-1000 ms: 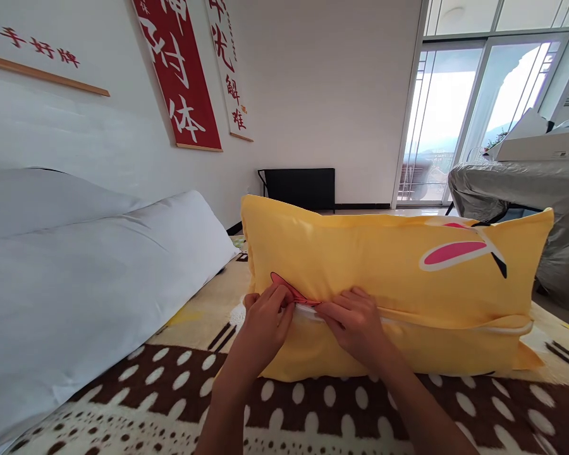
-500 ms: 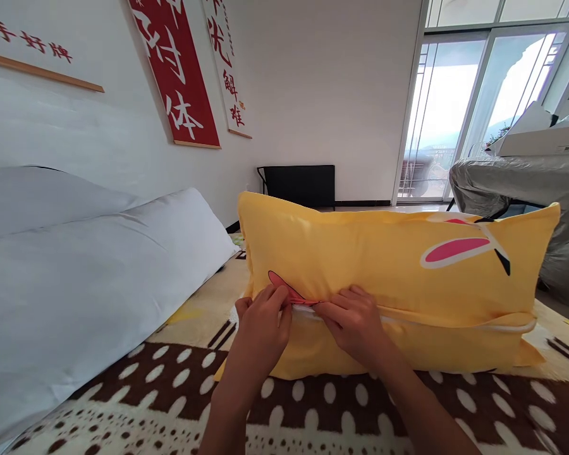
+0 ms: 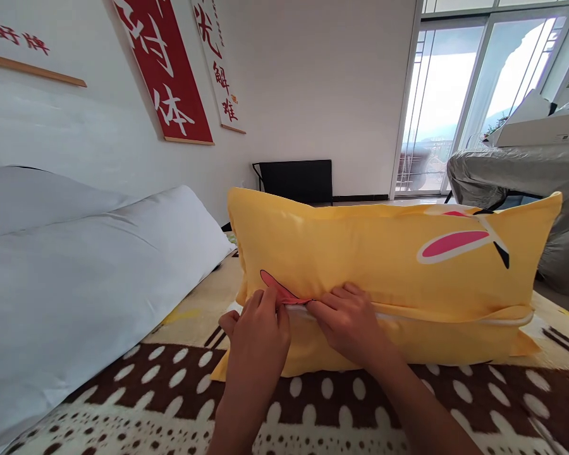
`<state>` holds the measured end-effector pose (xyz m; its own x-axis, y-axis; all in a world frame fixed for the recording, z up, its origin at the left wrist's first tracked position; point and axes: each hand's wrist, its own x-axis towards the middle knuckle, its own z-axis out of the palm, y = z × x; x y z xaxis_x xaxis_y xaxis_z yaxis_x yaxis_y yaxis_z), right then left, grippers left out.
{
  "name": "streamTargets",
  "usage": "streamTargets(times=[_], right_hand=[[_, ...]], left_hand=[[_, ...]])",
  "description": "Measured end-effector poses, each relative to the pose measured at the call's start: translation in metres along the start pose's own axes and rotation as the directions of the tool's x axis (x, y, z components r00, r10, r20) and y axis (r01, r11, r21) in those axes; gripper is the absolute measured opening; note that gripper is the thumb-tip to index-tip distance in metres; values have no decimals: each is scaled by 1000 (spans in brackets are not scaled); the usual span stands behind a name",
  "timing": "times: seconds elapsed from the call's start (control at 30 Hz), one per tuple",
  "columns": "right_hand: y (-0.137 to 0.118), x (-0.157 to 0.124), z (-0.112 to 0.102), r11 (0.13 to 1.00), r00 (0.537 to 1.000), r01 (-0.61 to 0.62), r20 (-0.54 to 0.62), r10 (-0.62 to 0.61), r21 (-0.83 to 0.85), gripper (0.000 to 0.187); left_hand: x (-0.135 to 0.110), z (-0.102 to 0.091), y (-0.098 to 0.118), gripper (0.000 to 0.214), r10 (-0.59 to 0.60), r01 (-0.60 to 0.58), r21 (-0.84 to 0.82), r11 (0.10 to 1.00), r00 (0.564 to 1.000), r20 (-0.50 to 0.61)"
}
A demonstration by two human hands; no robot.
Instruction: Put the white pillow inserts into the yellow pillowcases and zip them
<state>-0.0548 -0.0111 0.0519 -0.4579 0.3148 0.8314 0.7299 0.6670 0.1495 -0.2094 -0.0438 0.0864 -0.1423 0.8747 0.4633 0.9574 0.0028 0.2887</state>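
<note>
A yellow pillow (image 3: 379, 246) in a printed pillowcase stands on its long side, with a white zipper (image 3: 493, 320) running along the face toward me. My left hand (image 3: 263, 328) pinches the pillowcase edge at the left part of the zipper, just under a red printed patch (image 3: 279, 289). My right hand (image 3: 346, 322) lies a little to the right, its fingers closed on the same seam. Between the two hands a short length of the white zipper shows. Whether a zipper pull sits in the fingers is hidden.
White pillows (image 3: 123, 272) lean along the wall at left. Underneath is a brown and cream patterned blanket (image 3: 308, 411). Behind stand a black panel (image 3: 296, 181) and a grey covered piece of furniture (image 3: 564, 183) with a white box (image 3: 545, 131). Scrolls (image 3: 171, 76) hang on the wall.
The view has shifted slightly, so most things sit a little further left and up. Both hands keep their hold on the seam, with the left hand's wrist turned slightly.
</note>
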Motion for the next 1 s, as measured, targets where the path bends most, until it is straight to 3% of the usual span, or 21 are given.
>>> streamTargets(times=[0.5,1.0], right_hand=[[-5,1,-2,999,999,-28,-32,28,19,16],[-15,3,-7,998,997,-8,-75,4,-61,17]], left_hand=[[-9,-7,13,23,18,-16,104,994,1000,-15],[-5,-18,6,21,-19,19,-10,1000,998,66]])
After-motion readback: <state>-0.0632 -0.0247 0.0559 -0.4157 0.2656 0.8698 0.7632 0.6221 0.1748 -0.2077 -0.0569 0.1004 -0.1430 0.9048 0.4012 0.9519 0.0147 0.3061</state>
